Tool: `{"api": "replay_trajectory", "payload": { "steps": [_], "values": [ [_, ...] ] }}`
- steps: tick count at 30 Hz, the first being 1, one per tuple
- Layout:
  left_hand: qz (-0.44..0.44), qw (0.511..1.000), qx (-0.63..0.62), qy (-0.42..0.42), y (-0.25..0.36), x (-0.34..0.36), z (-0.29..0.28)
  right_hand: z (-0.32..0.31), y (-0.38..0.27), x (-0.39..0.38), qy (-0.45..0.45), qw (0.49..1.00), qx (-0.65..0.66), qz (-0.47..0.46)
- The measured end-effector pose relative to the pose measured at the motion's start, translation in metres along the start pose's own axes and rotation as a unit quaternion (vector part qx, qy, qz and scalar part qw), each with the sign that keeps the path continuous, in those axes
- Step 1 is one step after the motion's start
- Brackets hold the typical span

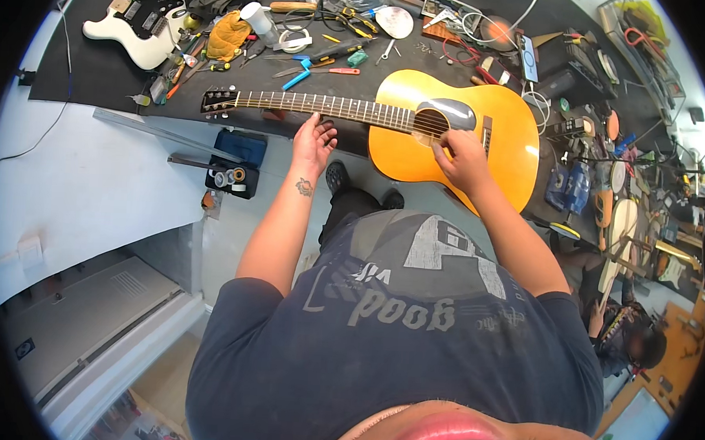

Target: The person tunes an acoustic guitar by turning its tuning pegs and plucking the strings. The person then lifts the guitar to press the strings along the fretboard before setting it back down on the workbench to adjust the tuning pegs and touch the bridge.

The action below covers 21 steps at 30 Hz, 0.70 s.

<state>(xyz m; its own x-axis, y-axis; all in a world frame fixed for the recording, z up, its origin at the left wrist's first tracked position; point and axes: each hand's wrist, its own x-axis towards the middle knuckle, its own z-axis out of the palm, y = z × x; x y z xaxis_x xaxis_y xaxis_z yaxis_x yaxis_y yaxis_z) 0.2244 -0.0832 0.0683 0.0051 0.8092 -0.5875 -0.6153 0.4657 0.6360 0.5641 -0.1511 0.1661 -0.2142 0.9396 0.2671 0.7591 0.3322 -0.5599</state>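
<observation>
Guitar lies face up across the front edge of the desk, head to the L, body to the R w/ its near side jutting past the edge; R hand is over the strings by the hole, fingers curled, but can't tell if that grip is pinched on a string or just resting; L hand is palm up just below the neck, its grip apart, fingers loosely bent & not wrapped round the wood; step looks like plucking or checking strings, so best to work one string at a time, light touch, nails off the dark plate; L hand does well to stay near as a prop, b/c the overhang could let the body tip if the R forearm leans on it; also worth minding the blue tool & red-handled tool behind the neck, as a knock there could scratch the finish.
</observation>
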Motion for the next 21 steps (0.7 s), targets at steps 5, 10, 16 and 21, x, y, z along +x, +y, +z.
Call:
{"api": "replay_trajectory", "payload": {
  "steps": [5, 10, 16, 21],
  "values": [
    [-0.001, 0.999, 0.026, -0.022, -0.011, -0.014, 0.002, 0.012, 0.013, 0.022, 0.008, 0.980, -0.198, 0.020],
    [-0.013, 1.000, -0.004, -0.017, -0.016, -0.027, -0.007, -0.051, -0.003, 0.031, 0.167, 0.978, -0.119, -0.046],
    [-0.022, 0.999, -0.048, -0.004, -0.016, 0.008, 0.017, -0.079, 0.091, -0.046, 0.199, 0.968, -0.103, 0.112],
    [-0.052, 0.977, -0.196, -0.073, -0.014, 0.060, 0.030, -0.069, 0.179, -0.146, 0.205, 0.798, -0.102, 0.557]
  ]
}}
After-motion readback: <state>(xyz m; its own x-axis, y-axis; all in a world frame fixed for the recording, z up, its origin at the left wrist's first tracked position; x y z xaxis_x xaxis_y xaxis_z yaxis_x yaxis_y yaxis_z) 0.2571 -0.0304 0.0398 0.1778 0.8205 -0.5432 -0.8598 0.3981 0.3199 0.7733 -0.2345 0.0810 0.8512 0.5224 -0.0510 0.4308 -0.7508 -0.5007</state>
